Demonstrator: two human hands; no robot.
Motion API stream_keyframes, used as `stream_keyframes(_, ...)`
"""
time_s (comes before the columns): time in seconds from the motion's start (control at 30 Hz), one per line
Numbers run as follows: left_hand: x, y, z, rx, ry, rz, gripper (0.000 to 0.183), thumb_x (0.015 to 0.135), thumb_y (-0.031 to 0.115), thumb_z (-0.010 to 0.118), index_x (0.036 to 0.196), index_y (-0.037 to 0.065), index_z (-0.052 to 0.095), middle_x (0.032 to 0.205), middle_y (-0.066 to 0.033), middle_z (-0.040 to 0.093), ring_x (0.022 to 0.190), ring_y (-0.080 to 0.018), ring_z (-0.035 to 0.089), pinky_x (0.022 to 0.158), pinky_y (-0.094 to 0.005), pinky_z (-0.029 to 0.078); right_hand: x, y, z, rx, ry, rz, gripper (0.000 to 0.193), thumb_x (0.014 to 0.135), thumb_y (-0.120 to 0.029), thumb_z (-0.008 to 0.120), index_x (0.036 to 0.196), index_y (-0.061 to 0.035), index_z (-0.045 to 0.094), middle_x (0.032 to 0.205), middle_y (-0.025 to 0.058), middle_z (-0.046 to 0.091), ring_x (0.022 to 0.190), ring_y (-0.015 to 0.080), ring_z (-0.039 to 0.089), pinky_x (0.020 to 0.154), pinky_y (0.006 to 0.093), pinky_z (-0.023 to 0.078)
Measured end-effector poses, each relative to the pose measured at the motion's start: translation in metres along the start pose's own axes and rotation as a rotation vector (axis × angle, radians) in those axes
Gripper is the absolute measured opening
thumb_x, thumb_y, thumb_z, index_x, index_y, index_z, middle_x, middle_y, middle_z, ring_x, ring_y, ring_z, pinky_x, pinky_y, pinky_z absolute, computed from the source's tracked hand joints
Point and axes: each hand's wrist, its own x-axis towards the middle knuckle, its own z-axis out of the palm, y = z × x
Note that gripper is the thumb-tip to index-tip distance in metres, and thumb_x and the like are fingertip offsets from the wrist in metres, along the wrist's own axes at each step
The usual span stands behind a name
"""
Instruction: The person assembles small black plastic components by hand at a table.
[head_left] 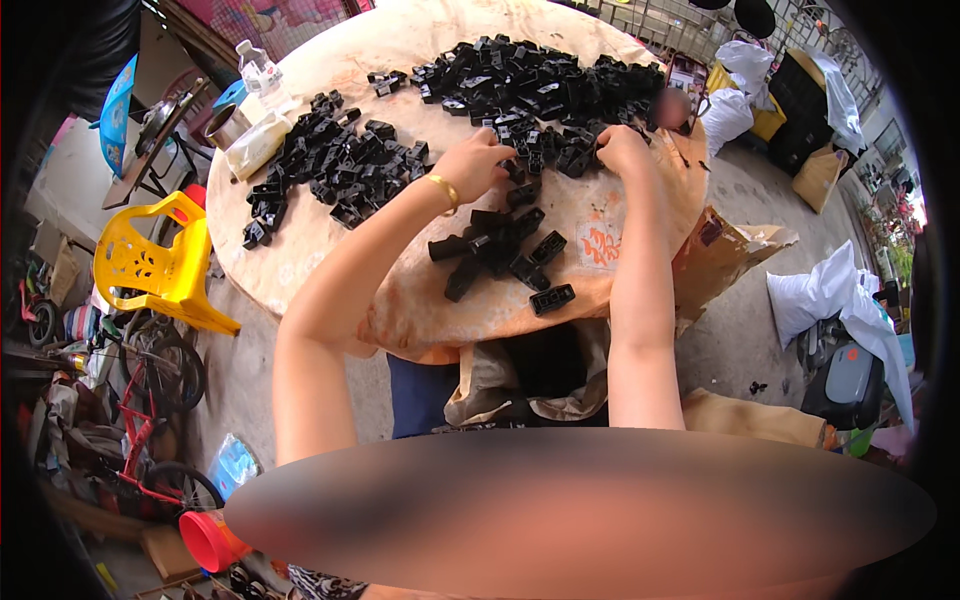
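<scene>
Both my hands reach across a round table (400, 290) covered with a pale cloth. My left hand (476, 160), with a gold bracelet on the wrist, has its fingers curled onto small black plastic parts at the near edge of the far pile (540, 85). My right hand (622, 150) grips into the same black pieces a little to the right. A smaller cluster of black parts (500, 255) lies on the cloth between my forearms. Another heap of black parts (330, 165) spreads to the left. Which piece each hand holds is hidden by the fingers.
An open sack (540, 370) sits below the table's near edge. A yellow plastic chair (155, 260) stands left, with bicycles and clutter (130, 400) behind it. A water bottle (258, 68) and metal cup (226, 125) stand at the table's left rim. White bags (840, 300) and cardboard (730, 255) lie right.
</scene>
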Motion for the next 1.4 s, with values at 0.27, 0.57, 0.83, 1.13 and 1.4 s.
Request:
stream_keyframes(0.27, -0.003, 0.005, -0.004, -0.085, 0.059, -0.037, 0.024, 0.069, 0.017, 0.064, 0.090, 0.007, 0.060, 0.085, -0.0130, 0.055, 0.081, -0.0282, 0.055, 0.072, -0.0353, 0.045, 0.003, -0.006, 0.010, 0.207, 0.290, 0.039, 0.029, 0.068, -0.009, 0.054, 0.094, -0.0129, 0.064, 0.098, 0.0118, 0.061, 0.094, 0.0252, 0.057, 0.083, 0.0347, 0.044)
stream_keyframes(0.57, -0.029, -0.002, -0.010, -0.534, 0.064, -0.180, 0.027, 0.074, 0.009, 0.066, 0.098, 0.001, 0.060, 0.078, -0.0026, 0.062, 0.067, -0.0054, 0.054, 0.061, -0.0210, 0.045, -0.009, -0.022, -0.004, 0.380, -0.042, 0.137, 0.034, 0.073, -0.014, 0.055, 0.107, -0.0099, 0.056, 0.080, 0.0099, 0.064, 0.058, 0.0161, 0.062, 0.056, 0.0290, 0.050)
stream_keyframes(0.83, -0.029, 0.012, -0.014, -0.865, 0.117, -0.256, 0.026, 0.070, 0.009, 0.070, 0.094, 0.006, 0.063, 0.068, 0.0016, 0.059, 0.061, -0.0042, 0.050, 0.055, -0.0192, 0.041, 0.000, -0.012, -0.002, 0.543, 0.061, -0.004, 0.043, 0.070, -0.015, 0.065, 0.110, -0.0047, 0.052, 0.076, 0.0066, 0.062, 0.059, 0.0124, 0.060, 0.055, 0.0243, 0.050)
stream_keyframes(1.13, -0.032, 0.013, -0.010, -1.335, 0.096, -0.301, 0.026, 0.077, 0.006, 0.063, 0.100, -0.003, 0.057, 0.083, -0.0071, 0.062, 0.073, -0.0120, 0.060, 0.070, -0.0240, 0.050, -0.059, -0.116, 0.027, 1.908, -0.352, -0.444, 0.043, 0.077, 0.003, 0.057, 0.118, -0.0055, 0.045, 0.108, 0.0094, 0.053, 0.087, 0.0153, 0.057, 0.075, 0.0229, 0.048)
stream_keyframes(1.4, -0.030, 0.003, -0.019, -1.424, 0.317, -0.352, 0.028, 0.080, 0.007, 0.059, 0.105, -0.004, 0.053, 0.094, -0.0082, 0.059, 0.083, -0.0164, 0.060, 0.077, -0.0269, 0.050, -0.051, -0.103, 0.023, 1.384, -0.088, -0.527, 0.031, 0.076, -0.001, 0.061, 0.107, -0.0004, 0.055, 0.089, 0.0060, 0.061, 0.077, 0.0094, 0.057, 0.069, 0.0207, 0.048)
